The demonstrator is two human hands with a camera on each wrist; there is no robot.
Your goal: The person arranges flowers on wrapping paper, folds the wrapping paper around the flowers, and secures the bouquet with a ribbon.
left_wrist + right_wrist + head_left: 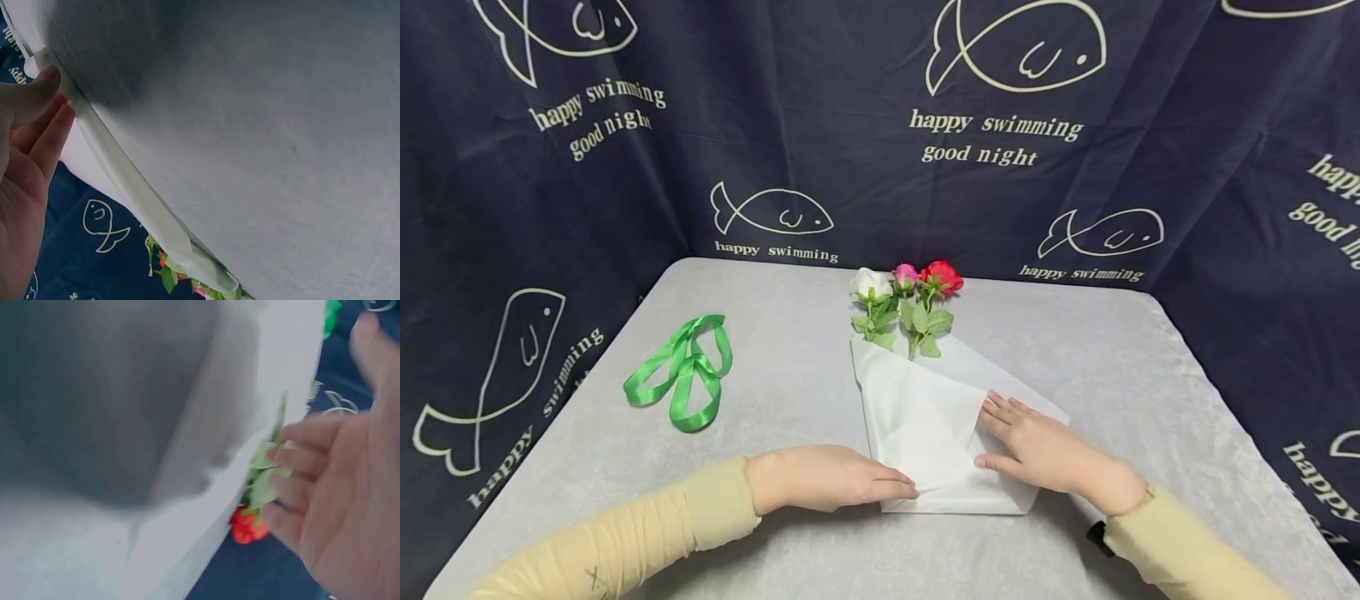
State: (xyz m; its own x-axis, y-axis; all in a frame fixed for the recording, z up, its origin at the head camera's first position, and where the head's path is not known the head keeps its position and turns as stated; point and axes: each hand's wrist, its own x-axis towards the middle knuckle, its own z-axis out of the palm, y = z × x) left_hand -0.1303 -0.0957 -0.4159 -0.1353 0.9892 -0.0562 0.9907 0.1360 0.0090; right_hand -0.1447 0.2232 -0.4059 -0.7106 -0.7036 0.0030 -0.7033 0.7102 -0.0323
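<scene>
In the head view, a sheet of white wrapping paper (pixel 917 425) lies folded around the stems of three artificial roses. The white rose (pixel 872 285), pink rose (pixel 906 275) and red rose (pixel 942 277) stick out of its far end with their green leaves; the lower stems are hidden. My left hand (pixel 831 477) rests with extended fingers on the paper's near left corner. On the right, my right hand (pixel 1037 446) lies flat over the folded flap, fingers spread. The right wrist view shows its straight fingers (pixel 306 428) with nothing gripped.
A looped green ribbon (pixel 688 375) lies on the left of the grey cloth-covered table (pixel 790 350). Dark blue curtains (pixel 850 125) printed with fish and lettering stand close behind the table and along both sides.
</scene>
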